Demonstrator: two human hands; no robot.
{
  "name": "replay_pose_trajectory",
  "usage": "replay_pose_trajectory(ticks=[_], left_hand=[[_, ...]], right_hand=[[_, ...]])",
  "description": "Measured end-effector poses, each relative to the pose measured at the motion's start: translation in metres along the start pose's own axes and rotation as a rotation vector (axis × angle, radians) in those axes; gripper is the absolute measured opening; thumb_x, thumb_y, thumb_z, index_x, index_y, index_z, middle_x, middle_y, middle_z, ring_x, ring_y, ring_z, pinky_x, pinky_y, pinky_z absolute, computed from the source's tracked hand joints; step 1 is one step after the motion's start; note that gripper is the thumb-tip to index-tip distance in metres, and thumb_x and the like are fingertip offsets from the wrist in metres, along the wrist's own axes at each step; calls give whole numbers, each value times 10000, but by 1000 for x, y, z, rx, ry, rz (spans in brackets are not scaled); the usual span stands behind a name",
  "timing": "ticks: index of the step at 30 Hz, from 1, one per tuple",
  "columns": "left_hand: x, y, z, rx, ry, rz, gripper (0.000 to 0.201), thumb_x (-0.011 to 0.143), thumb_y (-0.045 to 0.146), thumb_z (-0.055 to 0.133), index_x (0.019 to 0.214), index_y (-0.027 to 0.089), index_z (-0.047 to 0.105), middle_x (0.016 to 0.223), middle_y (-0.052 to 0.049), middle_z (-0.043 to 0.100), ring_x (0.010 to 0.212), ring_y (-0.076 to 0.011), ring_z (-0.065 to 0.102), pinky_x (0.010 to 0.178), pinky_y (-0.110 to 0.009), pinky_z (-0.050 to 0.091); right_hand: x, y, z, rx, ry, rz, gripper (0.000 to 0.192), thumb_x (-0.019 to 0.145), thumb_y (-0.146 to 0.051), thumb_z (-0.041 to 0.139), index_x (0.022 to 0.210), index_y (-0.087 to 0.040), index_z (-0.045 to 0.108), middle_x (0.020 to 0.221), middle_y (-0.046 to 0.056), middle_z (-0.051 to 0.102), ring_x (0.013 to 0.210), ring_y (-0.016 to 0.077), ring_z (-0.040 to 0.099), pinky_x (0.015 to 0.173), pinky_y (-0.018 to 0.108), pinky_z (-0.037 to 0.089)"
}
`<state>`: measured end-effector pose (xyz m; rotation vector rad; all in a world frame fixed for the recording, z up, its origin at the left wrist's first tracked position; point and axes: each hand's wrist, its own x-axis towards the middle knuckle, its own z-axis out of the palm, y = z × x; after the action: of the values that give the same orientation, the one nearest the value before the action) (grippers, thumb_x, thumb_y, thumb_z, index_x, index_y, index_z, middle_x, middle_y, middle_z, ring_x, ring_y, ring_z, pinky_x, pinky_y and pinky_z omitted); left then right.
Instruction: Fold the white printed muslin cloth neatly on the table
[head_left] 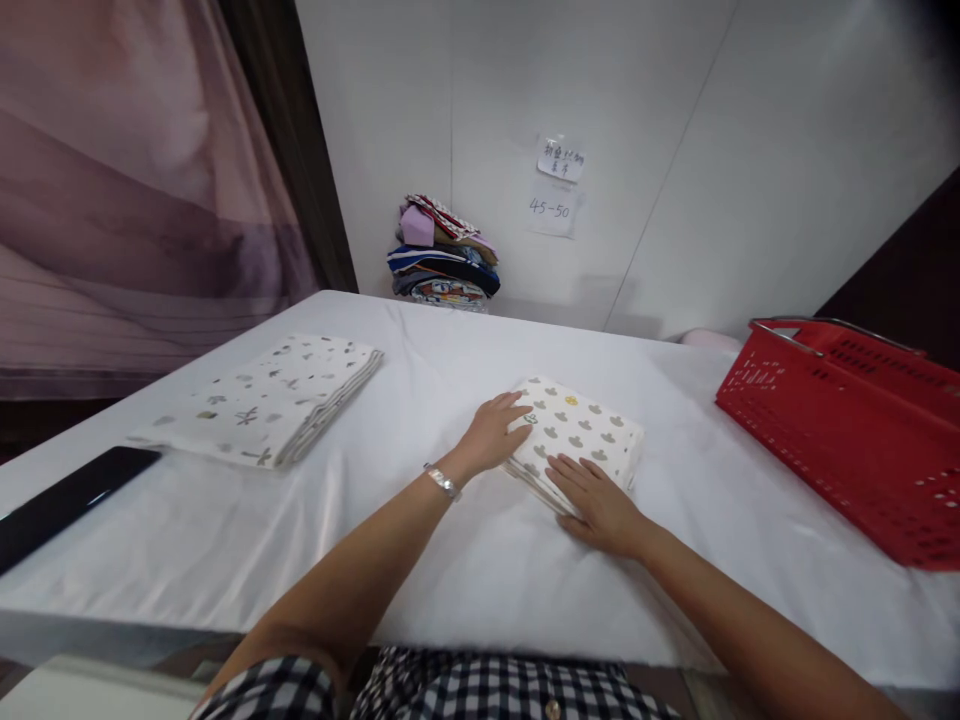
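A folded white cloth (581, 425) with grey mushroom-like prints and a small yellow mark lies flat on the white-covered table in front of me. My left hand (493, 432) rests at its left edge, fingers stretched out over the fabric. Across the near edge of the same cloth, my right hand (596, 505) lies flat with its fingers extended. Neither hand grips anything. Farther left is a larger folded white cloth (270, 400) with grey and olive prints, apart from both hands.
A red perforated basket (847, 430) with metal handles stands on the right of the table (420, 540). At the left edge lies a dark flat object (75, 500). A stack of folded fabrics (446, 255) sits against the back wall, near paper signs (556, 190).
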<state>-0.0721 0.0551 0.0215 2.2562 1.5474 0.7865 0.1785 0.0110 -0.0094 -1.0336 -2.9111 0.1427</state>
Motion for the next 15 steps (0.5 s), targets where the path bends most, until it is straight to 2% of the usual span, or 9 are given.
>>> replay_pose_trajectory(ticks=[2, 5, 7, 11, 13, 15], left_hand=[[11, 6, 10, 152, -86, 33, 486, 872, 477, 410, 1300, 259, 477, 1481, -33, 304, 1370, -254, 221, 1119, -476, 161], [19, 0, 25, 266, -224, -25, 586, 867, 537, 367, 1365, 228, 379, 1505, -68, 239, 1386, -265, 172, 1096, -503, 182], [20, -5, 29, 290, -261, -42, 614, 870, 555, 325, 1389, 228, 331, 1520, -64, 192, 1396, -254, 138, 1094, -498, 184], [30, -4, 22, 290, -362, -87, 629, 852, 580, 317, 1388, 250, 322, 1531, -50, 151, 1401, -256, 108, 1090, -522, 167], [39, 4, 20, 295, -387, -113, 642, 840, 605, 316, 1375, 251, 344, 1528, -62, 161, 1398, -268, 119, 1083, -544, 159], [49, 10, 23, 313, -346, -101, 656, 842, 622, 287, 1377, 247, 345, 1525, -70, 174, 1397, -268, 122, 1088, -547, 132]], right_hand=[[-2, -1, 3, -19, 33, -8, 654, 890, -355, 412, 1468, -211, 142, 1513, 68, 186, 1394, 238, 146, 1115, 483, 168], [-10, -6, 5, -30, 64, 18, 643, 890, -323, 414, 1465, -189, 160, 1507, 89, 199, 1394, 236, 145, 1114, 488, 169], [-15, -10, 2, -8, 48, 57, 640, 889, -336, 426, 1461, -183, 183, 1506, 96, 199, 1394, 237, 147, 1113, 489, 168], [-14, -15, -19, 133, -18, 106, 637, 902, -478, 389, 1456, -224, 205, 1510, 70, 202, 1391, 223, 165, 1119, 459, 167], [-1, -8, -33, 179, 15, 167, 634, 908, -529, 334, 1452, -223, 222, 1508, 65, 217, 1391, 209, 166, 1124, 435, 153], [18, 7, -43, 149, 87, 294, 646, 905, -549, 318, 1439, -189, 263, 1507, 85, 219, 1394, 215, 154, 1125, 430, 136]])
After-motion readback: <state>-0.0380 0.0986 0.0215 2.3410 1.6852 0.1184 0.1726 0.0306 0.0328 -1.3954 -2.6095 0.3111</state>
